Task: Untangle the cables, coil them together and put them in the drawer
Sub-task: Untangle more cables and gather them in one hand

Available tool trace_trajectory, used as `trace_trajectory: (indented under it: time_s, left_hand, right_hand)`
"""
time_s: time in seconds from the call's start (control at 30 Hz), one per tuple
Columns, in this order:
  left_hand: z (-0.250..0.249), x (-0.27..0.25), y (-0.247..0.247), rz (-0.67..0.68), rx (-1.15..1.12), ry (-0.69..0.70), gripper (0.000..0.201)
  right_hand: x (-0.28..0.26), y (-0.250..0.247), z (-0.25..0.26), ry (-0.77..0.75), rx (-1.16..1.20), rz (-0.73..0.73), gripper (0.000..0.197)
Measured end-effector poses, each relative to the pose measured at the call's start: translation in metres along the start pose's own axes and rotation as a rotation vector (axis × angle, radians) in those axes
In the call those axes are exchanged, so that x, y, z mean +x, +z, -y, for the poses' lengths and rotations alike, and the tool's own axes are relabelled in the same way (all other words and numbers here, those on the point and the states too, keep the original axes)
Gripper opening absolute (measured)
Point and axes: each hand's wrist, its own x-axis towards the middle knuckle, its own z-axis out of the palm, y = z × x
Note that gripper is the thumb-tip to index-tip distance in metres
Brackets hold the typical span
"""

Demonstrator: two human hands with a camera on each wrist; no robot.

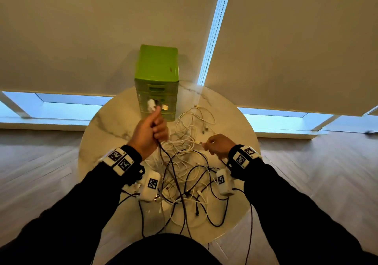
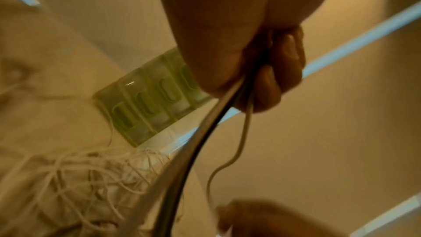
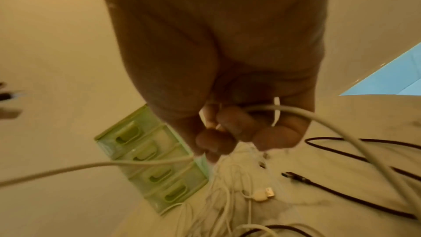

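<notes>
A tangle of white and black cables (image 1: 184,168) lies spread over the round marble table (image 1: 106,125). My left hand (image 1: 151,129) is raised in front of the green drawer unit (image 1: 156,76) and grips a bundle of cables (image 2: 205,129), black and white, with plug ends (image 1: 155,104) sticking out above the fist. My right hand (image 1: 216,145) pinches a white cable (image 3: 318,120) near its connector, just right of the left hand. The drawers (image 3: 157,165) look shut.
The table's rim is close on all sides, with wooden floor (image 1: 41,172) beyond. Roller blinds (image 1: 81,29) and low windows stand behind the table. A loose black USB cable (image 3: 303,180) and a white connector (image 3: 262,194) lie on the marble.
</notes>
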Motion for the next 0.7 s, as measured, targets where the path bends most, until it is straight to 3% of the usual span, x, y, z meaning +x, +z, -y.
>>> trace_trajectory:
  time_s: [0.1, 0.17, 0.27, 0.37, 0.57, 0.7]
  left_hand:
    - [0.014, -0.004, 0.015, 0.112, 0.575, -0.146, 0.042]
    - [0.027, 0.001, 0.017, -0.017, 0.696, -0.106, 0.046]
    - [0.035, 0.011, 0.013, -0.208, 0.568, -0.031, 0.047]
    - [0.034, 0.018, 0.014, -0.268, 0.407, 0.02, 0.041]
    - [0.019, 0.02, 0.023, -0.239, 0.005, 0.119, 0.04]
    - [0.009, 0.019, 0.022, -0.192, -0.21, 0.153, 0.038]
  right_hand:
    - [0.003, -0.004, 0.02, -0.127, 0.165, -0.254, 0.033]
    - [-0.004, -0.007, 0.04, -0.242, 0.327, -0.338, 0.03]
    - [-0.022, -0.003, 0.063, -0.382, 0.458, -0.342, 0.025]
    - [-0.041, 0.011, 0.069, -0.527, 0.494, -0.176, 0.024]
    - [-0.058, 0.046, 0.056, -0.59, 0.477, 0.167, 0.049]
    - [-0.047, 0.068, 0.032, -0.575, 0.39, 0.237, 0.063]
